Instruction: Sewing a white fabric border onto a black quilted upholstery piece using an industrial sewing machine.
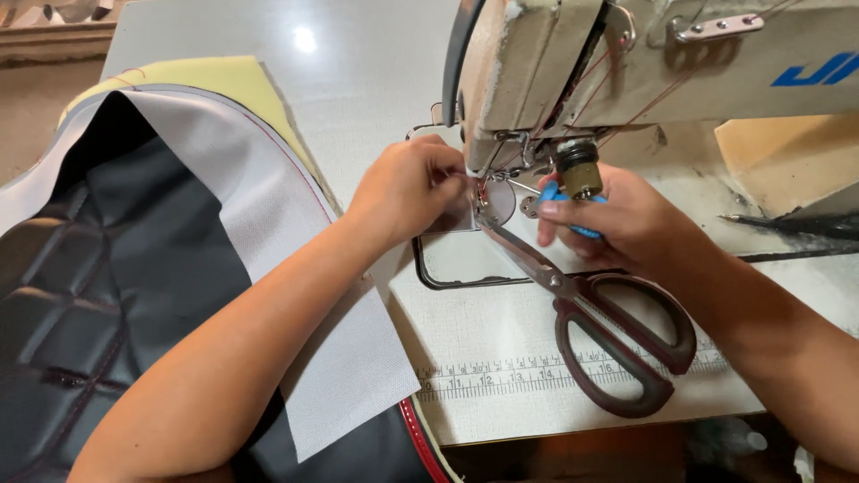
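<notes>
At the far left, a large piece of black quilted upholstery (80,295) is spread over the tabletop (376,80) and hangs off its near edge. A grey woven backing flap (268,224) is folded over it, with a pale yellow foam layer (224,80) showing at its far edge and red piping (416,438) along the near right edge.

The left forearm is laid across the grey flap from the near left toward the middle. The left hand (407,188) is held at the needle area, fingers drawn together as if pinched on something small; what is pinched cannot be made out.

Just right of it, the head of a cream sewing machine (626,72) overhangs the tabletop, with red thread (586,76) running down its face. The needle region is partly hidden by the machine head and by both hands.

A pair of large scissors with dark red handles (617,335) is laid on the tabletop, blades shut and pointing toward the needle plate (497,201). Its handles rest over a measuring tape (501,376) fixed along the near edge.

The right forearm enters from the near right. The right hand (617,224) is closed around a small blue tool (568,210), held just beside the needle and under a dark knob (579,165) of the machine.
</notes>
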